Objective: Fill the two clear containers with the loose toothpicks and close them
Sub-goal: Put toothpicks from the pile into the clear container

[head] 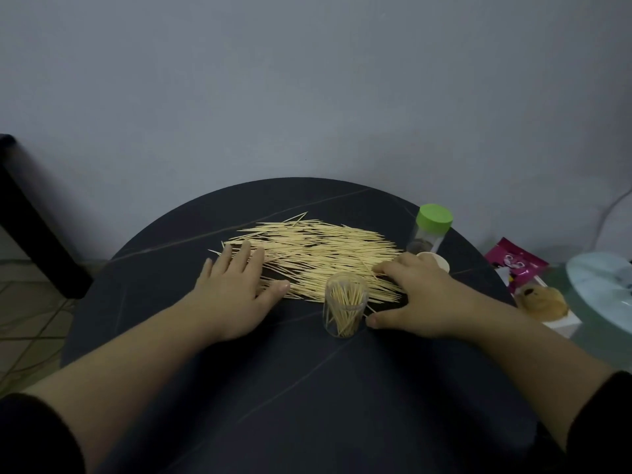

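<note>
Loose toothpicks [307,254] lie fanned on a dark desk [273,388] behind 1 open, part-filled clear container [345,313]. The left hand [232,292] and right hand [424,295] press the pile's 2 ends, each grip released. Light, stiff, sharp sticks; probably best pinched mid-length, bundled.

The right hand [420,295] hides most of a pale round thing [437,261], perhaps a lid. The right edge cuts off the light plate [595,292]. The print on the pink packet [516,265] is blurred.
</note>
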